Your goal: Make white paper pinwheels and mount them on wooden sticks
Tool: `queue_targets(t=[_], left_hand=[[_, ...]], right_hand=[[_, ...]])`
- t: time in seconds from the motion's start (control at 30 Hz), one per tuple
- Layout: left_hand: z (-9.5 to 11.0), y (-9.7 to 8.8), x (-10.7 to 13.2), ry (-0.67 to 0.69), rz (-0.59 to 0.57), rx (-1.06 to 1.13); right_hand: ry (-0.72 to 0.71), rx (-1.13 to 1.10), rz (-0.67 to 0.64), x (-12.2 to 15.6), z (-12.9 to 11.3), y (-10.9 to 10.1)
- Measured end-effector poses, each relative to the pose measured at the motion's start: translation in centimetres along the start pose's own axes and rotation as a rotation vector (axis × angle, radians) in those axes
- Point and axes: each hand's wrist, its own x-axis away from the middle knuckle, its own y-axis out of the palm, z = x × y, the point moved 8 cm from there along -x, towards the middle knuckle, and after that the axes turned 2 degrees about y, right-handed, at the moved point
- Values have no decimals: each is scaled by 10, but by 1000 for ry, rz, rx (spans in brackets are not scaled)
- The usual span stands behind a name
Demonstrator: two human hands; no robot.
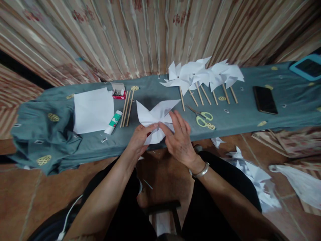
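White paper forms the pinwheel (149,115), positioned at the near edge of the grey-green cloth (152,90), between the wooden sticks (126,108) and the scissors (199,114). The left hand (139,136) is nearly closed, pinching the near-left side with its thumb toward the centre. The right hand (179,139) is half-curled, one digit at the centre, the others against the right blade; whether it grips cannot be told. Recommended: maintain light pressure where the folds meet, align the points, and avoid creasing the raised blades.
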Motion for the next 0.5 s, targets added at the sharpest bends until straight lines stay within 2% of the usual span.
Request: queue_targets(t=[0.17, 0.5], left_hand=[[5, -1, 1, 26, 20, 0], [6, 3, 0, -44, -35, 44]], right_hand=[[-4, 25, -10, 3, -2, -1], [-11, -5, 20, -1, -4, -6]])
